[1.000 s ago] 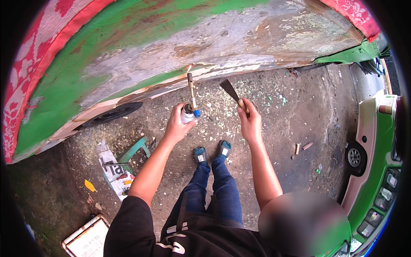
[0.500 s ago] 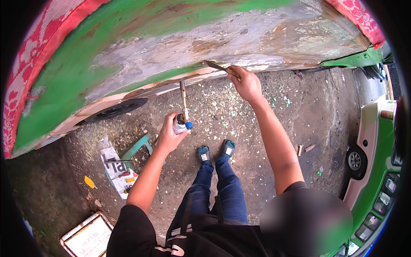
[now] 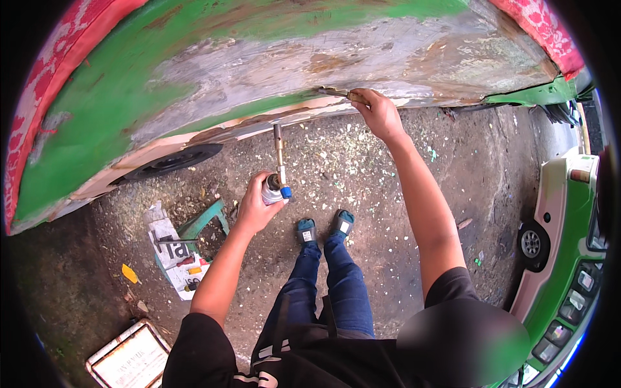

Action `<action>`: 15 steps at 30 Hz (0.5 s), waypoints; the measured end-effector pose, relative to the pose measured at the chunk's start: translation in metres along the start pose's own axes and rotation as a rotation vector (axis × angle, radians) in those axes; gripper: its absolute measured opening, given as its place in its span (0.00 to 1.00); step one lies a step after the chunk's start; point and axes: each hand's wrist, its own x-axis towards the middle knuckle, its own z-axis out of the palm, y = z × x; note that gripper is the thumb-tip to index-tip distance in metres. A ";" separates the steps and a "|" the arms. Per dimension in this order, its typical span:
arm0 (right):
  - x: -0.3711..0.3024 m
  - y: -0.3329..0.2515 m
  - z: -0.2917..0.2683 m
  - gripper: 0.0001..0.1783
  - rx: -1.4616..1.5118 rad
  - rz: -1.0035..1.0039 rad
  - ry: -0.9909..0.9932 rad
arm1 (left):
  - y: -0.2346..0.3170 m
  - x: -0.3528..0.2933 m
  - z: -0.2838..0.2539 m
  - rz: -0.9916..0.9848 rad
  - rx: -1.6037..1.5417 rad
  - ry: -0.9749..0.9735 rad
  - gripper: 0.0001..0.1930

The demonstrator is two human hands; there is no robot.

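Note:
A vehicle's side panel stretches across the top, green in places and scraped to grey and rusty brown elsewhere. My right hand is closed round the handle of a scraper. The blade lies at the panel's lower part, by a strip of green paint; whether its edge touches cannot be made out. My left hand grips a blowtorch by its canister, below and left of the scraper. The torch has a blue knob, and its metal nozzle points toward the panel's lower edge. No flame is visible.
Paint flakes litter the concrete floor. A green stool with printed sheets and small tools on it stands left of my legs. A white framed board lies lower left. Another green and white vehicle stands at the right.
My right hand has shifted slightly right and up, and the scraper blade has turned flatter along the panel. My left hand holds the blowtorch almost in the same place.

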 end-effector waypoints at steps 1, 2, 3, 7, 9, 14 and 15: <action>0.001 0.002 0.001 0.17 0.001 0.000 0.001 | 0.001 -0.001 -0.001 -0.013 -0.014 0.002 0.37; 0.002 0.001 0.002 0.17 0.003 0.000 0.001 | 0.002 -0.001 -0.003 -0.028 -0.026 0.005 0.37; 0.002 0.000 0.003 0.17 0.005 0.000 0.001 | 0.002 -0.002 -0.005 -0.029 -0.019 0.008 0.37; 0.001 -0.002 0.008 0.17 0.016 0.012 0.006 | -0.001 -0.003 -0.009 -0.032 0.001 0.013 0.37; 0.001 -0.003 0.009 0.17 0.005 -0.003 0.019 | -0.003 -0.003 -0.009 -0.026 0.007 0.008 0.37; 0.003 -0.013 0.005 0.15 -0.113 -0.069 0.038 | 0.001 0.001 -0.005 -0.033 0.029 -0.033 0.38; 0.003 -0.016 0.003 0.15 -0.142 -0.079 0.031 | 0.002 0.003 -0.003 -0.038 0.027 -0.041 0.38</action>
